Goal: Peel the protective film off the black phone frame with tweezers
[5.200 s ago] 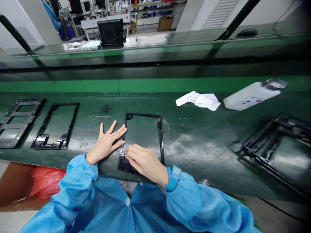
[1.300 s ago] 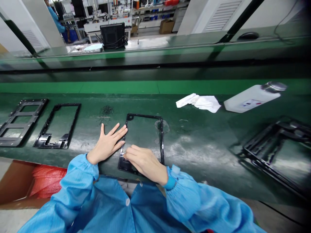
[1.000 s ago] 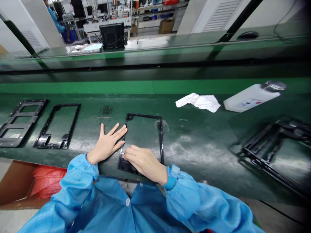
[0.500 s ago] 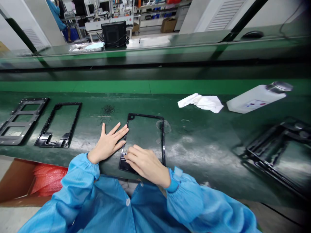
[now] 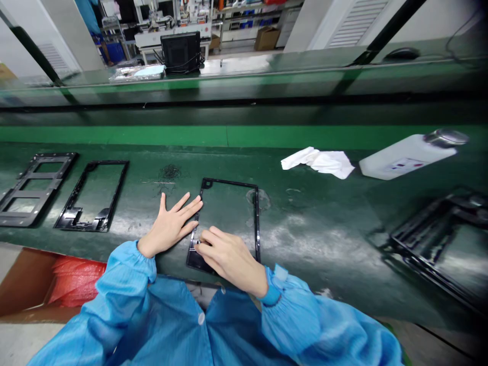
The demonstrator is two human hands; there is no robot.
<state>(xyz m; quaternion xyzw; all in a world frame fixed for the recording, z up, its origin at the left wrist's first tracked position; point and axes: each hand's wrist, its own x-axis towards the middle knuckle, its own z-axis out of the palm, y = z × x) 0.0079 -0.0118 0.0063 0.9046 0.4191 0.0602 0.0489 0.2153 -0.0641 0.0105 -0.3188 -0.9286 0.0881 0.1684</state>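
A black rectangular frame (image 5: pixel 257 213) lies flat on the green conveyor belt (image 5: pixel 312 239) right in front of me. My left hand (image 5: pixel 170 224) rests flat with fingers spread, its fingertips on the frame's left edge. My right hand (image 5: pixel 225 257) lies over the frame's near left corner with its fingers curled and pressed together on that corner. What is under those fingertips is hidden.
Two more black frames (image 5: pixel 91 195) (image 5: pixel 30 188) lie on the belt at left, and a stack of frames (image 5: pixel 438 239) at right. A white cloth (image 5: pixel 320 161) and a white bottle (image 5: pixel 409 155) on its side lie beyond. A cardboard box with red wrap (image 5: pixel 72 282) stands at lower left.
Hands and frame have hardly moved. The view has shifted slightly, so everything sits a little further right.
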